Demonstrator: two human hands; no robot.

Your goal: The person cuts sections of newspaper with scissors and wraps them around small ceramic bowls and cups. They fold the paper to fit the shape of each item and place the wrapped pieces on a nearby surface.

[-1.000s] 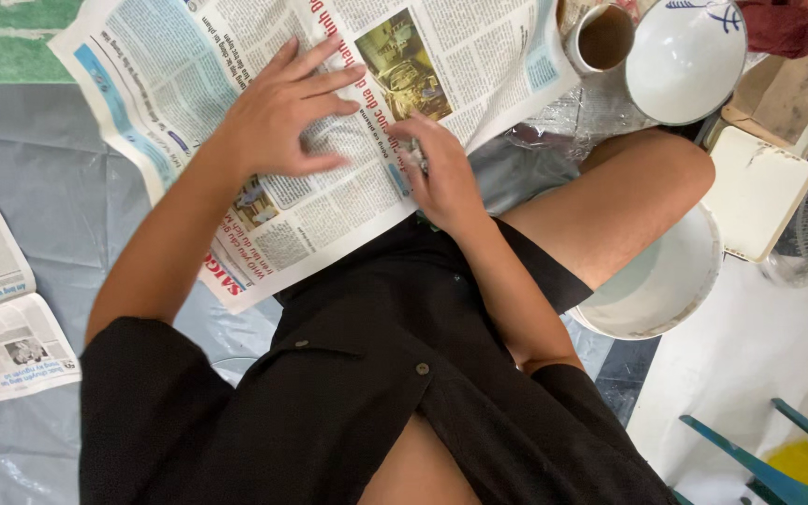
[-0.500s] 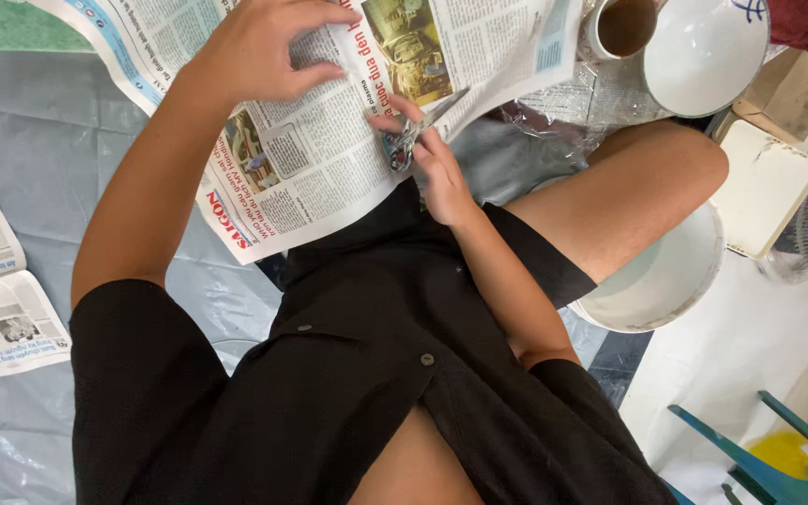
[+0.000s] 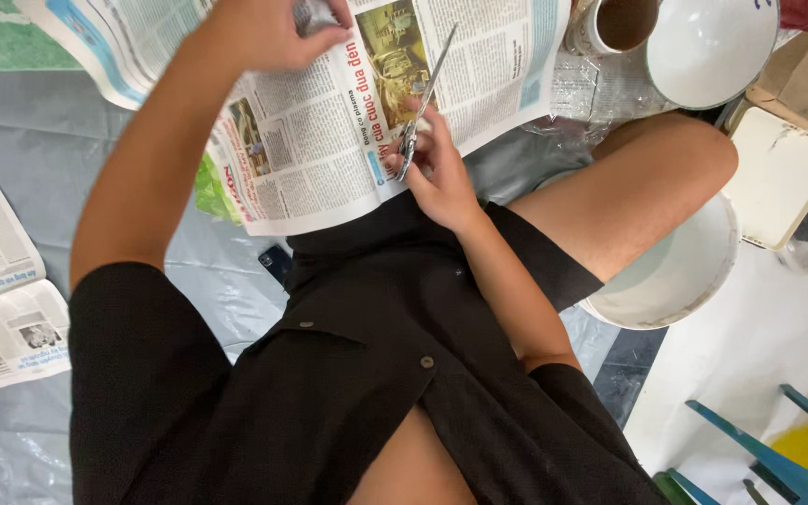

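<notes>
Newspaper [image 3: 329, 140] lies across your lap, its top edge now gathered up off the knee. Your left hand [image 3: 278, 28], flat on the page a second ago, is clenched on that upper edge, pulling the sheet taut. Your right hand [image 3: 437, 168] has taken up scissors [image 3: 423, 103], fingers through the handles, blades lying up the page beside the colour photograph. Blades look parted, though the angle is poor. Cutting reads as just begun. White bowl [image 3: 703, 47] sits beyond your knee.

Scissors [image 3: 420, 103] on newspaper [image 3: 320, 140]; bowl [image 3: 708, 47] right; cup [image 3: 614, 21] between.
</notes>
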